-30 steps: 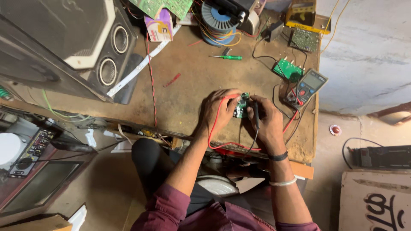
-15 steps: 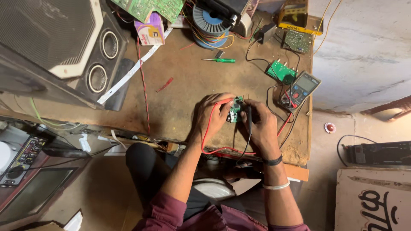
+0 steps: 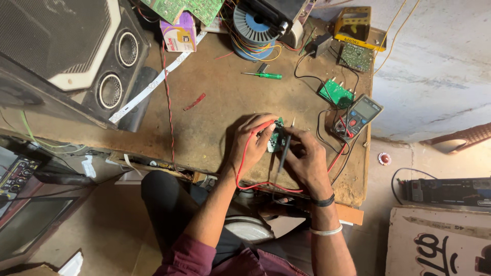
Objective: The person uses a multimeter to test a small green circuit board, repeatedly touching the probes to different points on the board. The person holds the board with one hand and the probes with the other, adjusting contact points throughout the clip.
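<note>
Hands are staying put near the workbench's (image 3: 204,117) front edge: my left hand (image 3: 249,144) is gripping one small green board (image 3: 276,136), my right hand (image 3: 307,158) pinching one black probe (image 3: 284,148); one multimeter (image 3: 356,116) is lying beside them

We see soft, even daylight, brightest on the pale floor (image 3: 440,66) at the right; the left corner lies dim; shadows stay faint; edges bend slightly; focus is sharp.
</note>
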